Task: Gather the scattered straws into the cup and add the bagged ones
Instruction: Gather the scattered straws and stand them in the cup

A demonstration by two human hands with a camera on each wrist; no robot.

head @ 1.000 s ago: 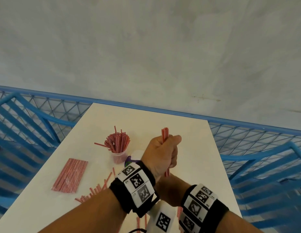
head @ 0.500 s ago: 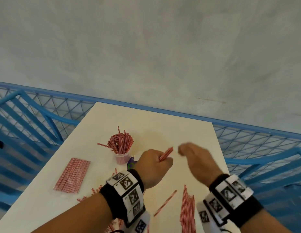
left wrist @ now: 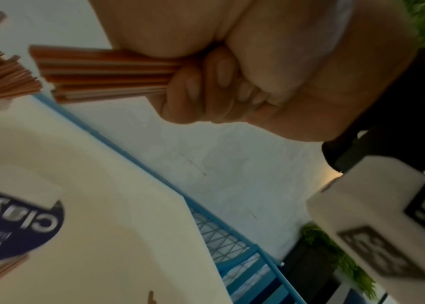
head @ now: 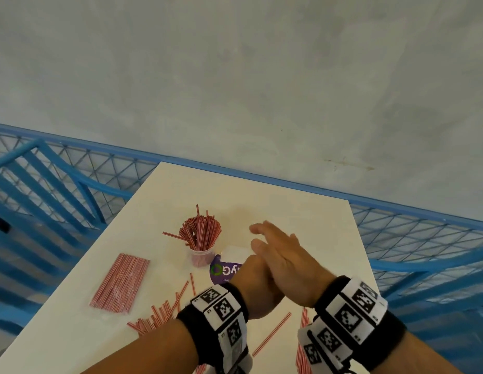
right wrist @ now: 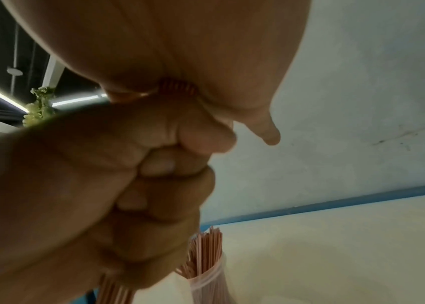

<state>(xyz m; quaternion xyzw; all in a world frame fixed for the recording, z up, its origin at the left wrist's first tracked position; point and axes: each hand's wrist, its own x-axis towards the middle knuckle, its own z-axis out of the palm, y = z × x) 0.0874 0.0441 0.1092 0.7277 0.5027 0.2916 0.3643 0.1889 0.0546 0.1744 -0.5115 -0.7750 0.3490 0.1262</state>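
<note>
My left hand (head: 257,284) is a fist round a bundle of red-and-white striped straws (left wrist: 102,76), just right of the clear plastic cup (head: 201,256) that stands packed with straws (head: 199,230). My right hand (head: 280,252) lies flat with straight fingers over the left fist. Its palm (right wrist: 180,41) touches the bundle's ends (right wrist: 177,89). From the head view the bundle itself is hidden under the right hand. A clear bag of straws (head: 121,282) lies flat at the left of the white table (head: 288,211). Loose straws (head: 154,317) lie near the front edge.
A purple-and-white pack (head: 221,271) lies beside the cup, under my hands. One single straw (head: 272,333) and a small row of straws (head: 302,341) lie between my wrists. Blue railings with mesh (head: 59,190) surround the table on both sides and behind.
My right hand, apart to the right half a second ago, has come over and laid its palm on the straw ends in my left fist. The left hand has stayed near the cup.
</note>
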